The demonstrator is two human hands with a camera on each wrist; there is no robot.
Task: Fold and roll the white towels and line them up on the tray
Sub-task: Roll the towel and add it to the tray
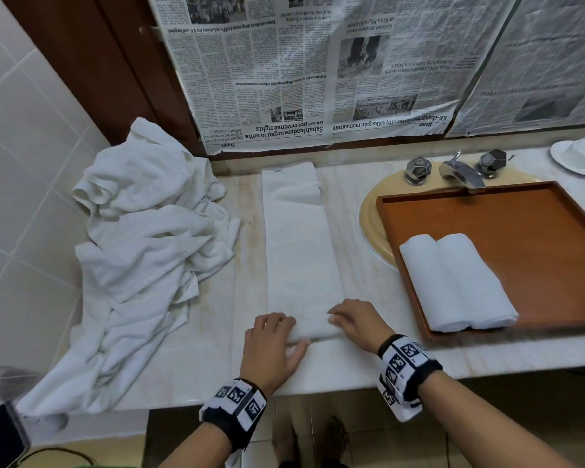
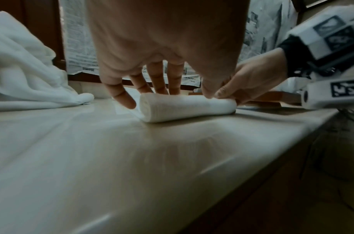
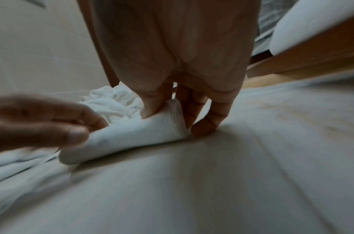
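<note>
Folded towel: long strip, centre frame, running up from both hands | rolled end at bottom, axis crosswise | left hand, right hand curled over roll | tray right, two rolled towels.

Towel heap left, tray right.

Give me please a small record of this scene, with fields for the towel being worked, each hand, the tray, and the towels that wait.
towel in work: folded strip on the counter, near end rolled up
left hand: fingers curled over the roll's left end
right hand: fingers curled over the roll's right end
tray: wooden, lies over the sink
rolled towels: two, side by side, touching, near left part of tray
waiting towels: loose white heap, left of strip
</note>
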